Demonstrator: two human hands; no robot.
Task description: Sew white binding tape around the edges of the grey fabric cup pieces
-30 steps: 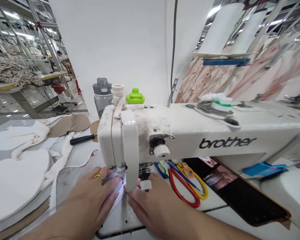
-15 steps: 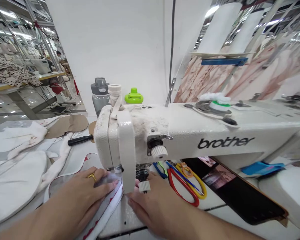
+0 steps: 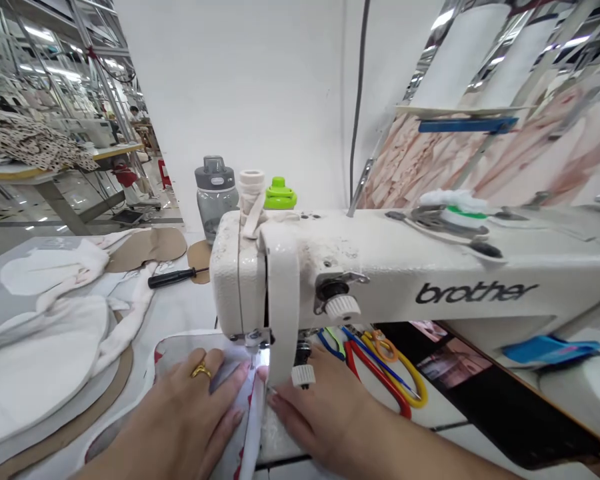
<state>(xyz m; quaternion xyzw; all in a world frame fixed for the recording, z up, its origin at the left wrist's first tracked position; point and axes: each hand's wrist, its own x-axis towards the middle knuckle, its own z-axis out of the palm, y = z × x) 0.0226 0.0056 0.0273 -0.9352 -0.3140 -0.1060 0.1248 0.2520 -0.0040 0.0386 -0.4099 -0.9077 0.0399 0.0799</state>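
Note:
My left hand (image 3: 180,407), with a gold ring, lies flat on a pale fabric piece (image 3: 173,345) with red marks and a white edging strip (image 3: 251,433). Its fingers are stretched toward the needle area of a white Brother sewing machine (image 3: 385,260), where a small light shines. Right of the needle, my right hand (image 3: 325,400) rests low on the machine bed. One of its fingertips touches the white edge, and the thumb stands apart from it. The machine's front cover and a dial hide its other fingers.
Colourful-handled scissors (image 3: 380,373) and a phone (image 3: 495,400) lie under the machine arm. At left are white fabric pieces (image 3: 40,367), brown card shapes (image 3: 150,250) and a screwdriver (image 3: 173,277). A grey bottle (image 3: 215,197) and a green-capped one (image 3: 280,195) stand behind.
The camera view has swung slightly left, so everything sits further right. The fabric has turned, its white edge now running more straight toward me; my left hand has moved along with it.

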